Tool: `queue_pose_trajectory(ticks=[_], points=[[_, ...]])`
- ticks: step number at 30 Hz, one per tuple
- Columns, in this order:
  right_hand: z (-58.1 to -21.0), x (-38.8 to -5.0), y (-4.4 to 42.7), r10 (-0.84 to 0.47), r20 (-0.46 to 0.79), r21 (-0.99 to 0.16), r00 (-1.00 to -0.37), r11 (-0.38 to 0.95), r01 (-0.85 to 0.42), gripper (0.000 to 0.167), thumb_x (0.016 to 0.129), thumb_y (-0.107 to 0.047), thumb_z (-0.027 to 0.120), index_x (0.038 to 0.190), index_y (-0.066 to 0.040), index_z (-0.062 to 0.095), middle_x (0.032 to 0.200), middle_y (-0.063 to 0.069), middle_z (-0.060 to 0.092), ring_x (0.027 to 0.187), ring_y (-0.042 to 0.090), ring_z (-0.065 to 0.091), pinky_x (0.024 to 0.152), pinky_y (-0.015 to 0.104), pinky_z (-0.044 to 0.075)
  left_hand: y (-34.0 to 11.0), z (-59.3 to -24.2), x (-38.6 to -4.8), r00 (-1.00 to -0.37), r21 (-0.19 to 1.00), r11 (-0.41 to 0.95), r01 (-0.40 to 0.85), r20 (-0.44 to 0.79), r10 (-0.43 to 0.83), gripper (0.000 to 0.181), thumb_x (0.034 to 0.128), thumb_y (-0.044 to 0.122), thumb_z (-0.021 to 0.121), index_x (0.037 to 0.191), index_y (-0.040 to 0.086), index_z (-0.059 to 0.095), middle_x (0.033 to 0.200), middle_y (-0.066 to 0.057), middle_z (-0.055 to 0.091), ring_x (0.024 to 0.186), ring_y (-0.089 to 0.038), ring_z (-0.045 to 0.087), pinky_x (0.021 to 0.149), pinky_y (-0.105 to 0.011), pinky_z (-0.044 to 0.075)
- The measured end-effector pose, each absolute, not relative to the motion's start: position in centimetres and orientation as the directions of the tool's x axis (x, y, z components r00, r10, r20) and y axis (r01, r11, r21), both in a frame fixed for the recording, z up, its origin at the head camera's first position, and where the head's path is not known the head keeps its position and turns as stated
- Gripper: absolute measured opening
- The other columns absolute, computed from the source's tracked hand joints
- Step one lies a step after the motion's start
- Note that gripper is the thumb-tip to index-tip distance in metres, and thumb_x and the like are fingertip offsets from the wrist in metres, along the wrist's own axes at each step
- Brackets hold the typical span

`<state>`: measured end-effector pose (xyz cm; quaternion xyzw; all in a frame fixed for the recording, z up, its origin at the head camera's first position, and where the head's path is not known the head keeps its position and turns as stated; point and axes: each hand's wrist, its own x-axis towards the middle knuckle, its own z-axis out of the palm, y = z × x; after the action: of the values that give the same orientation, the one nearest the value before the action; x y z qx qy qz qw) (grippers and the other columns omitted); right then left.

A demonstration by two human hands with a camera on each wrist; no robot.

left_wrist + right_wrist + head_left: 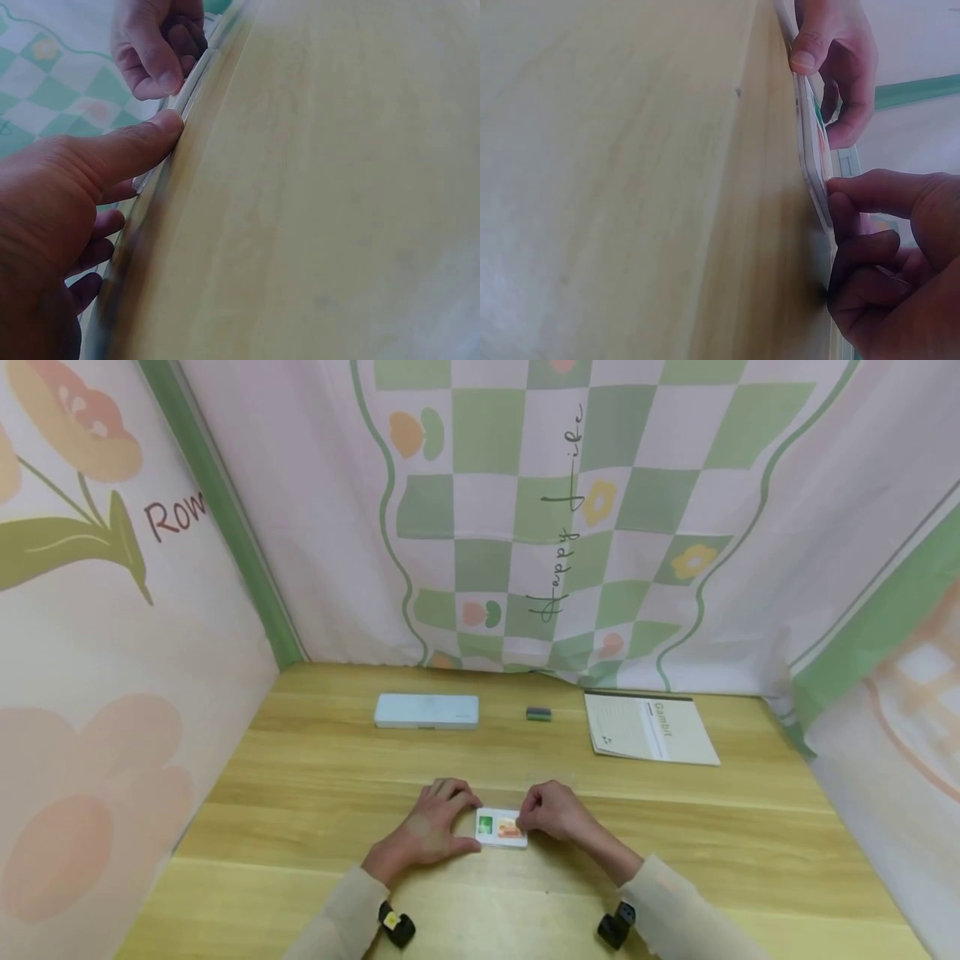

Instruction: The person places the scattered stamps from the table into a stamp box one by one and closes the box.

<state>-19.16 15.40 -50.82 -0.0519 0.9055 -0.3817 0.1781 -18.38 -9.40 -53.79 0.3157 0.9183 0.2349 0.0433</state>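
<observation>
A thin white rectangular case lies flat on the table, with a green picture at its left and an orange picture at its right. My left hand grips the case's left end, thumb at the near edge and fingers at the far edge. Thumb and forefinger of my right hand pinch at the right edge of the orange picture, the other fingers curled. Seen edge-on in the right wrist view, the case has those fingertips against its face. In the left wrist view, my left thumb presses its side.
On the wooden table, a pale blue box stands at the back left, a small dark and green block at the back middle, and a notebook at the back right. A faint clear sheet lies behind my right hand. Patterned curtains surround the table.
</observation>
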Motion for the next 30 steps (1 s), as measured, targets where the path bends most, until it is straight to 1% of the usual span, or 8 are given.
queue_pose_trajectory(ticks=[17, 30], points=[[-50.99, -19.17, 15.82, -0.236, -0.261, -0.708, -0.936, 0.706, 0.019, 0.013, 0.080, -0.015, 0.079, 0.080, -0.011, 0.066, 0.075, 0.000, 0.061, 0.069, 0.016, 0.054, 0.061, 0.029, 0.044, -9.30, -53.86, -18.36, -0.796, 0.464, 0.683, 0.563, 0.083, 0.600, 0.054, 0.0822, 0.051, 0.072, 0.125, 0.022, 0.058, 0.133, -0.002, 0.045, 0.124, -0.021, 0.040, 0.106, -0.045, 0.033], [-51.10, -19.24, 15.90, -0.253, -0.262, -0.719, -0.931, 0.694, 0.014, 0.013, 0.081, -0.015, 0.078, 0.082, -0.012, 0.066, 0.075, 0.000, 0.060, 0.069, 0.017, 0.054, 0.061, 0.029, 0.044, -9.44, -54.09, -18.34, -0.803, 0.470, 0.691, 0.548, 0.067, 0.592, 0.054, 0.0827, 0.053, 0.071, 0.125, 0.023, 0.058, 0.133, 0.000, 0.045, 0.125, -0.020, 0.039, 0.107, -0.046, 0.033]])
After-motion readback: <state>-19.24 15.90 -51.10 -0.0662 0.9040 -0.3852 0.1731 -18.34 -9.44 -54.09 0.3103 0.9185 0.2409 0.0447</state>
